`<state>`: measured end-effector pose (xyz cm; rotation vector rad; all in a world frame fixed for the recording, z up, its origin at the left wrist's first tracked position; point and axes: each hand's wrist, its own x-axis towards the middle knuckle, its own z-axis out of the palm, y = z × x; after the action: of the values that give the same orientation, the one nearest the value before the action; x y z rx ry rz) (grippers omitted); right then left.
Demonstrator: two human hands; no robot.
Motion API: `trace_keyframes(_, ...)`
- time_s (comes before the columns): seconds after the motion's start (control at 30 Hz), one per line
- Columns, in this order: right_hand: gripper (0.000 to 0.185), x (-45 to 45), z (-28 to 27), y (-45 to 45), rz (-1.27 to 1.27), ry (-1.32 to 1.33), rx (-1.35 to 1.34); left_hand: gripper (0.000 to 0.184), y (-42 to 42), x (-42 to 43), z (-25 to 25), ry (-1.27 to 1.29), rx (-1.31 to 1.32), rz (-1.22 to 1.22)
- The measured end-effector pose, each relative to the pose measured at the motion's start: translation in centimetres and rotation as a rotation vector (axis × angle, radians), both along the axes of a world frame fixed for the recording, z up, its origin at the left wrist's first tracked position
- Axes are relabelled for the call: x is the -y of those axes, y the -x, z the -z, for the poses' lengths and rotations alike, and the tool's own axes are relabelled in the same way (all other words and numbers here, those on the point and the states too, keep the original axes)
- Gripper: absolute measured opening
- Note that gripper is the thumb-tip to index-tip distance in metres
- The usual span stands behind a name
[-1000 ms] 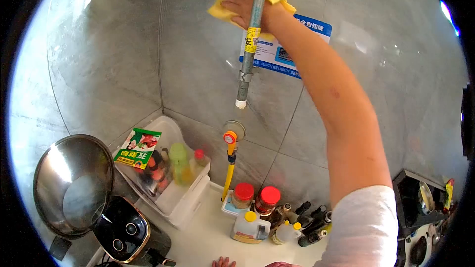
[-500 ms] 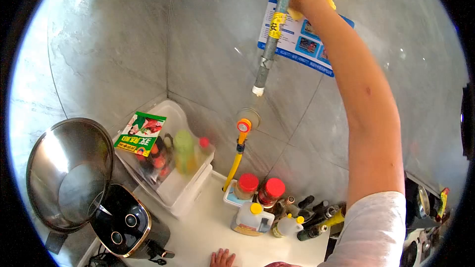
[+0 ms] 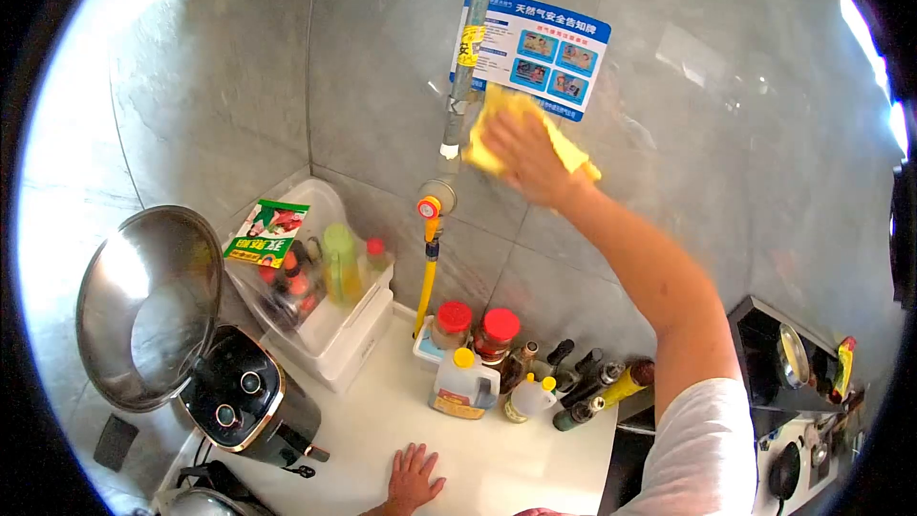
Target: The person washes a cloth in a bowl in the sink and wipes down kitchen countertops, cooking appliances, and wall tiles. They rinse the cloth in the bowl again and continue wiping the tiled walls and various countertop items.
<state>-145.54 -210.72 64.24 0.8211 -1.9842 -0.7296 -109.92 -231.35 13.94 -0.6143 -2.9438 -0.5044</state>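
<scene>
My right hand (image 3: 525,155) presses a yellow cloth (image 3: 565,151) to the grey tiled wall. It is just below a blue-and-white notice (image 3: 549,57) and to the right of a metal gas pipe (image 3: 465,72). The cloth sticks out past the fingers on both sides, and the hand is slightly blurred. Down on the white counter (image 3: 382,411), my left hand (image 3: 413,478) lies flat with its fingers spread, holding nothing.
Below the pipe, a gauge valve (image 3: 430,206) leads into a yellow hose (image 3: 426,287). Red-lidded jars (image 3: 501,330), a white jug (image 3: 462,387) and several bottles line the counter. Leftward are a clear-lidded bin (image 3: 358,349), a black air fryer (image 3: 234,401) and a steel basin (image 3: 100,306).
My right hand has come down the wall with the cloth, uncovering the notice. The left hand stays on the counter and shows more fully. The view has shifted a little.
</scene>
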Motion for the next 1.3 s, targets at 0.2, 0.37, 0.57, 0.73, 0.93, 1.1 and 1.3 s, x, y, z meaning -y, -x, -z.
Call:
trace_keyframes(0.2, 0.073, -4.4, -3.0, 0.9, -0.263, -0.022, 0.189, 0.064, 0.0, 0.0, 0.0, -0.041, 0.016, -0.026)
trace_keyframes(0.37, 0.07, -0.7, -2.4, 0.5, -0.118, 0.446, -0.409, 0.062, 0.0, -0.1, -0.4, 0.054, -0.003, -0.009)
trace_keyframes(0.57, 0.051, 4.3, 8.6, 3.6, -0.063, 0.135, -0.039, 0.06, 0.3, 0.1, -0.8, -0.032, 0.036, -0.004)
trace_keyframes(0.73, 0.044, 6.6, 13.3, 1.5, 0.329, -0.379, 0.382, 0.06, 0.1, 0.2, -0.6, -0.085, -0.034, -0.011)
trace_keyframes(0.93, 0.054, 2.0, 10.0, 5.4, -0.479, 0.276, 0.304, 0.061, 0.3, 0.2, -1.1, -0.097, -0.009, 0.004)
trace_keyframes(1.1, 0.047, 5.0, 6.5, 2.7, -0.178, 0.262, -0.052, 0.062, 0.5, 0.5, -1.4, -0.109, -0.003, 0.017)
trace_keyframes(1.3, 0.027, 8.2, 15.8, 2.0, 0.349, -0.313, 0.485, 0.058, 0.7, 0.2, -1.9, -0.069, 0.007, -0.035)
